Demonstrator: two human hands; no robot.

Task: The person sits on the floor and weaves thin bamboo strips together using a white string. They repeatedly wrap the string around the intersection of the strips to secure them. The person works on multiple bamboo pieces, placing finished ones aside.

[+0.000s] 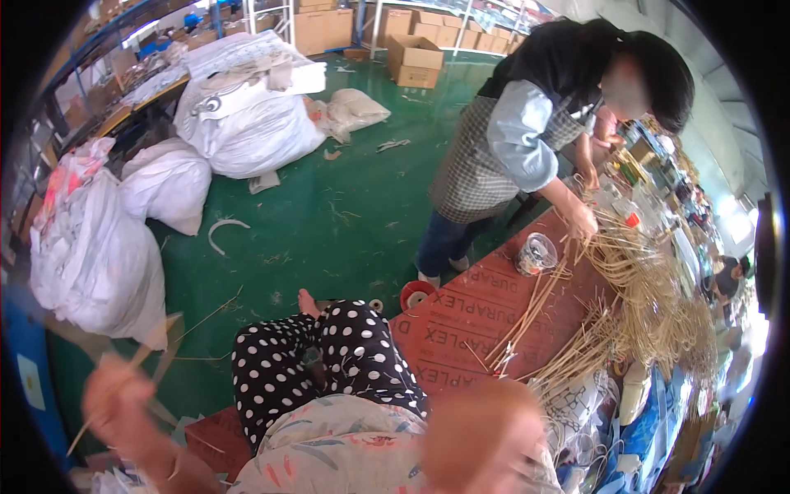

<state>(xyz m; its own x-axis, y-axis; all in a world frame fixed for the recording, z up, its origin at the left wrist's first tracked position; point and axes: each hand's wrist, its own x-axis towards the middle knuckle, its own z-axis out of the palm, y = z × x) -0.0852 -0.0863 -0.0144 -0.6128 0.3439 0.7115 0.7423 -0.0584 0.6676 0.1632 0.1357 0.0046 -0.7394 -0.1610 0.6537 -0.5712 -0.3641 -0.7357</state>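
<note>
My left hand (119, 403) is raised at the lower left, blurred, its fingers closed around a thin tan strip (82, 432) that runs diagonally past it. At the lower right, close to the camera, my right hand (485, 436) is smeared by motion. Its fingers do not show clearly, and neither does anything it may hold. Beyond it, long thin tan stalks (539, 309) lie on the red board table (453, 329). More stalks pile up in a curved heap (650, 288) along the table's right side.
A co-worker (527, 140) in a checked apron bends over the table, hands on the stalks. A clear plastic tub (536, 253) stands nearby, and a red tub (417, 294) sits by the table edge. Stuffed white sacks (99, 247) and an open carton (415, 62) rest on the green floor.
</note>
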